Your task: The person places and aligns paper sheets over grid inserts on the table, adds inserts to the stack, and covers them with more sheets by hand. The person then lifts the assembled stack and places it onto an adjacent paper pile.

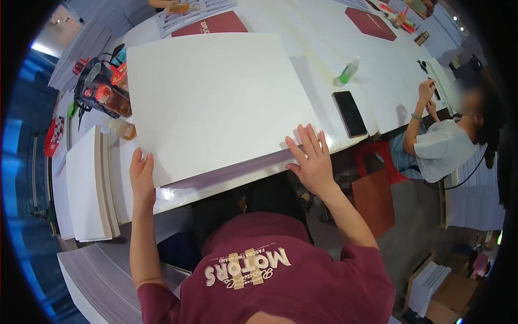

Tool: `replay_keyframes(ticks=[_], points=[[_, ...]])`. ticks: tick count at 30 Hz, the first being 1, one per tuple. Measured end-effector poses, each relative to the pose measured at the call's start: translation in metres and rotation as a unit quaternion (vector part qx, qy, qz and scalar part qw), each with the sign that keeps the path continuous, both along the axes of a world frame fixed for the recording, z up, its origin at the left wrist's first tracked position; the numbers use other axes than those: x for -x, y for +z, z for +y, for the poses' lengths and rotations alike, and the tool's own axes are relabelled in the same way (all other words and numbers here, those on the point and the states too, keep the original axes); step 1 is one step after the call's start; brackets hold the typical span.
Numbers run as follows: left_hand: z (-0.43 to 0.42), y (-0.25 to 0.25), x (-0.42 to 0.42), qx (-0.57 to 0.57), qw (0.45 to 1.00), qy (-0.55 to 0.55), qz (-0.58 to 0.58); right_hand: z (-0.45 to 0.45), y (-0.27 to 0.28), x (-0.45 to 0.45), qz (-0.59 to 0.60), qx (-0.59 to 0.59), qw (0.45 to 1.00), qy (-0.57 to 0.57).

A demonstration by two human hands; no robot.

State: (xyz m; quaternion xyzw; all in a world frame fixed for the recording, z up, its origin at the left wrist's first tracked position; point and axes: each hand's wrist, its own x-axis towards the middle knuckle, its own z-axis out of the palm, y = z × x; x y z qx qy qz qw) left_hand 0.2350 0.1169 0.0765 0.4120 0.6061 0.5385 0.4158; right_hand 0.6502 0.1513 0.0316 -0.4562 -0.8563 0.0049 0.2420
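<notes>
A large white board (216, 102), or possibly a stack of white sheets, lies across the table in front of me. Its near edge sits slightly above the tabletop. My left hand (142, 175) grips the board's near left corner, thumb by the edge and the other fingers at the side, partly hidden. On the near right corner, my right hand (312, 159) rests with fingers spread over the surface. Just right of that hand is a black phone (349, 113). A small bottle with amber liquid (123, 129) stands close to the board's left edge.
Left are a dark bag (94, 89) with bottles and a stack of white boards (89, 186). A green-liquid bottle (348, 72) and dark red boards (369, 23) lie beyond. A co-worker (442, 140) sits at right, near a red stool (380, 156).
</notes>
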Motion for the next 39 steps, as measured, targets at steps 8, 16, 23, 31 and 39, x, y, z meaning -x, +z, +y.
replay_keyframes(ticks=[8, 16, 23, 31, 39], points=[[-0.001, -0.006, 0.001, 0.010, 1.000, 0.013, 0.014, 0.000, -0.006, 0.004, -0.035, -0.013, 0.999, -0.009], [0.000, -0.006, 0.001, -0.002, 0.999, 0.015, 0.038, -0.011, 0.003, 0.057, 0.004, 0.008, 0.996, 0.085], [0.000, -0.015, 0.005, -0.011, 0.995, 0.023, 0.098, -0.017, -0.001, 0.096, 0.000, 0.010, 0.994, 0.113], [0.001, -0.033, 0.024, -0.080, 0.936, -0.030, 0.342, -0.018, -0.006, 0.098, -0.008, 0.003, 0.994, 0.109], [0.000, -0.032, 0.030, -0.034, 0.980, -0.097, 0.170, -0.019, -0.008, 0.102, -0.012, -0.010, 0.994, 0.107]])
